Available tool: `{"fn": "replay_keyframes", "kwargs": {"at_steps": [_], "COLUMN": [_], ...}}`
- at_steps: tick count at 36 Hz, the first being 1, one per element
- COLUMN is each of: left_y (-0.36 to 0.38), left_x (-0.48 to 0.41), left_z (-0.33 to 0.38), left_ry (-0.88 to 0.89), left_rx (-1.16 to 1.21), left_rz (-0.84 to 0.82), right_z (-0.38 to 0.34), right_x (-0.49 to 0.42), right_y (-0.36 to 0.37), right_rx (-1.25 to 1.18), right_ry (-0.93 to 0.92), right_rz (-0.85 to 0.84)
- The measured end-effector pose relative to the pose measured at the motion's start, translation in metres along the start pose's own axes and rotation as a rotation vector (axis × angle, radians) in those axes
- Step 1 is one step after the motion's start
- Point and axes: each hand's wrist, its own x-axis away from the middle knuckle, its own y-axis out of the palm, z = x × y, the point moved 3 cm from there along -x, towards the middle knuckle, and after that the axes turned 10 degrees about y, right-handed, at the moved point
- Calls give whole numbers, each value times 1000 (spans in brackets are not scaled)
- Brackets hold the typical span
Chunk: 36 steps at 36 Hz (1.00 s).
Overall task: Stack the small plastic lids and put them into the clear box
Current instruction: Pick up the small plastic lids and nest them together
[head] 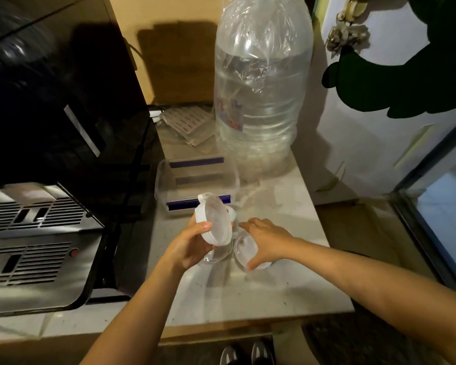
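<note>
My left hand [188, 245] holds a small round clear lid with a white rim [215, 219], tilted up above the counter. A further clear lid [219, 255] lies on the counter just below it. My right hand [265, 239] rests with spread fingers on top of another round clear lid [244, 247] lying flat on the counter; whether it grips it is unclear. The clear box [166, 180] with blue-edged parts inside stands just behind the lids, open at the top.
A very large clear water bottle [261, 101] wrapped in plastic stands behind the box to the right. A black appliance [63, 127] with metal vents fills the left side. The counter edge [261, 318] runs near my feet. A white door [379, 114] is on the right.
</note>
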Motion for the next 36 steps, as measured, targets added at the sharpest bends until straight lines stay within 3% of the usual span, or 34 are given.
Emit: {"fn": "replay_keyframes", "kwargs": {"at_steps": [11,25,36], "left_y": [-6,-8,15], "left_x": [4,5,-7], "left_z": [-4,11,34], "left_ry": [-13,7,118], "left_rx": [-33,-2,22], "left_rz": [-1,49,-49], "right_z": [-5,3,-24], "right_x": [4,25,57], "right_y": [14,-58,-120], "right_rx": [71,-164,-440], "right_ry": [-2,6,-210], "right_rz": [34,166,315]}}
